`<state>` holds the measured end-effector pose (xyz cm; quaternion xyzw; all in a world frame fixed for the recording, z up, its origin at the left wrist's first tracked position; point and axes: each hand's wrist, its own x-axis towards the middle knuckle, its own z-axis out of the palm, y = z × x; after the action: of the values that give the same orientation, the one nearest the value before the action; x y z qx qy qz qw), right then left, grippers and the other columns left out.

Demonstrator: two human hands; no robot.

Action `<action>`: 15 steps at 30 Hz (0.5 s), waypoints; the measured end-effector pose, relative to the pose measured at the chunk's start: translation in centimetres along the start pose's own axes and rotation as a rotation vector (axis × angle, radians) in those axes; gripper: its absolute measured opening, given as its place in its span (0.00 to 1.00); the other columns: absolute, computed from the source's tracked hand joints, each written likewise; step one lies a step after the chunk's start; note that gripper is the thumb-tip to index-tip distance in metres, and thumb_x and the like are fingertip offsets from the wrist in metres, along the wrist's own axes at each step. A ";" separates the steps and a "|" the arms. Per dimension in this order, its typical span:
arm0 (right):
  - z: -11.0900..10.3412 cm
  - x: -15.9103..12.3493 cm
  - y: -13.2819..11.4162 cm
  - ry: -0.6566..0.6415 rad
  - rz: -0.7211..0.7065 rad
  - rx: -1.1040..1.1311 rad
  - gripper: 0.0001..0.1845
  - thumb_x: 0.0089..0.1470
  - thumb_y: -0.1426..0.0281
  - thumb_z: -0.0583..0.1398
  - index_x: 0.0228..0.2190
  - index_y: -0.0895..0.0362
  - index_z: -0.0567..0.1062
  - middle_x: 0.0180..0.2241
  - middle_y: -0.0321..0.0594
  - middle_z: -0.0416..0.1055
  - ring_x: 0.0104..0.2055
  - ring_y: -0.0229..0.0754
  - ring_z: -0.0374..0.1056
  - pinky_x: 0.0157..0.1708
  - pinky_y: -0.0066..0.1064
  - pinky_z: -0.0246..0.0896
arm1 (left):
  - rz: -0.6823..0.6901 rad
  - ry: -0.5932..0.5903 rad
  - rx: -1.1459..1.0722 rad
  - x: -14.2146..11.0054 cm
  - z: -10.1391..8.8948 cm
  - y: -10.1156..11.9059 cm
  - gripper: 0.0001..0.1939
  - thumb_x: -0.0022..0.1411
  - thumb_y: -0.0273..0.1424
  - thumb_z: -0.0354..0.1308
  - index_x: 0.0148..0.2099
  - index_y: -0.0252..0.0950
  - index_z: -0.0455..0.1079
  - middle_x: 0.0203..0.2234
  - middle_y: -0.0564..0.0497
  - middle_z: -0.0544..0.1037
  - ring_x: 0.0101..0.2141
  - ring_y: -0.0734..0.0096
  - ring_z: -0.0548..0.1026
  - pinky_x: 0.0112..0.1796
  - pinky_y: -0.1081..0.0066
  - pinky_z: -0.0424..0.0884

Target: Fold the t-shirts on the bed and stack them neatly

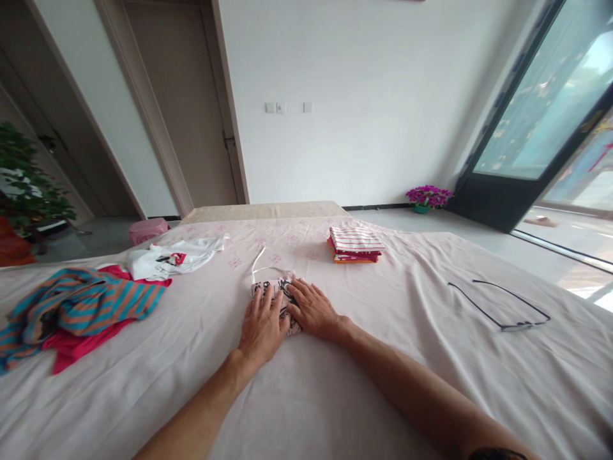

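Note:
A small folded garment [291, 324], pale pink with black print, lies flat on the cloth-covered table [306, 396] in front of me. White straps [256, 262] trail from its far edge. My left hand [263, 322] rests flat on its left part with fingers stretched out. On its right part lies my right hand [315, 308], palm down, fingers extended. Between them the two hands hide most of the garment. Beyond my right hand sits a neat stack of folded clothes [357, 243], with a red-and-white striped piece on top.
At the left lie a crumpled blue-and-orange striped garment [90, 300], a red garment [71, 348] and a white shirt [177, 257]. Eyeglasses [522, 324] rest on the right side. A pink stool [148, 230] and a pot of purple flowers [428, 198] stand beyond the table.

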<state>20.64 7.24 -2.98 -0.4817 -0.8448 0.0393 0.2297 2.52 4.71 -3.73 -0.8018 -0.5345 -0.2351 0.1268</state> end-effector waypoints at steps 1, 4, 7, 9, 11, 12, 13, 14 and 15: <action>0.1 0.0 0.4 0.005 -0.001 0.011 0.27 0.66 0.59 0.53 0.63 0.54 0.63 0.66 0.48 0.57 0.69 0.50 0.50 0.65 0.48 0.49 | -0.014 -0.012 0.005 0.0 -0.1 0.1 0.26 0.66 0.36 0.51 0.64 0.35 0.65 0.63 0.38 0.66 0.63 0.42 0.60 0.56 0.46 0.64; 0.1 0.3 1.4 0.034 0.075 0.050 0.23 0.66 0.64 0.52 0.60 0.55 0.65 0.64 0.50 0.60 0.67 0.47 0.54 0.64 0.44 0.52 | -0.067 -0.053 0.018 0.0 -0.2 0.4 0.26 0.66 0.36 0.51 0.64 0.35 0.65 0.64 0.36 0.63 0.62 0.39 0.61 0.53 0.44 0.66; -0.3 0.7 2.0 0.043 0.242 0.089 0.22 0.66 0.66 0.51 0.59 0.57 0.66 0.61 0.51 0.64 0.62 0.47 0.61 0.61 0.40 0.55 | -0.075 -0.073 0.017 -0.1 -0.4 0.5 0.26 0.66 0.37 0.51 0.64 0.36 0.65 0.65 0.35 0.62 0.63 0.37 0.60 0.53 0.40 0.65; -0.7 1.2 2.0 0.040 0.338 0.078 0.24 0.64 0.65 0.52 0.60 0.58 0.65 0.58 0.51 0.68 0.59 0.49 0.64 0.59 0.42 0.56 | -0.067 -0.067 0.009 0.1 -0.5 0.3 0.25 0.66 0.37 0.52 0.63 0.37 0.67 0.64 0.36 0.64 0.62 0.36 0.61 0.53 0.37 0.63; -1.0 1.8 2.0 0.038 0.401 0.052 0.26 0.62 0.64 0.53 0.60 0.57 0.64 0.55 0.50 0.70 0.57 0.52 0.64 0.57 0.45 0.56 | -0.054 -0.035 -0.008 0.9 -0.6 0.1 0.21 0.65 0.37 0.54 0.58 0.39 0.71 0.61 0.38 0.69 0.61 0.39 0.63 0.55 0.36 0.60; -1.0 2.2 2.0 0.037 0.425 0.047 0.27 0.61 0.63 0.55 0.60 0.57 0.65 0.54 0.50 0.71 0.57 0.53 0.64 0.56 0.46 0.56 | -0.045 -0.013 -0.021 1.5 -0.7 -0.1 0.18 0.65 0.36 0.54 0.55 0.39 0.73 0.58 0.39 0.72 0.60 0.41 0.64 0.56 0.37 0.59; -1.0 2.6 2.1 0.035 0.445 0.055 0.28 0.59 0.62 0.56 0.59 0.57 0.65 0.53 0.49 0.72 0.56 0.54 0.64 0.56 0.46 0.56 | -0.038 0.008 -0.039 2.3 -0.7 -0.2 0.16 0.65 0.34 0.54 0.52 0.39 0.74 0.55 0.40 0.75 0.59 0.43 0.66 0.57 0.39 0.58; -0.9 3.0 2.2 0.033 0.464 0.078 0.30 0.57 0.62 0.58 0.59 0.56 0.66 0.51 0.48 0.73 0.56 0.54 0.64 0.55 0.46 0.56 | -0.031 0.025 -0.062 3.2 -0.6 -0.3 0.15 0.65 0.32 0.54 0.51 0.38 0.75 0.53 0.41 0.77 0.58 0.45 0.67 0.58 0.41 0.59; -0.8 3.3 2.3 0.036 0.482 0.114 0.30 0.55 0.63 0.59 0.59 0.56 0.66 0.49 0.47 0.74 0.55 0.53 0.64 0.54 0.44 0.57 | -0.028 0.035 -0.091 4.1 -0.5 -0.4 0.14 0.64 0.30 0.53 0.50 0.37 0.75 0.51 0.41 0.78 0.57 0.47 0.69 0.58 0.44 0.59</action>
<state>21.41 11.08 -1.83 -0.6562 -0.6976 0.1321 0.2556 3.33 7.88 -1.21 -0.7951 -0.5319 -0.2751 0.0962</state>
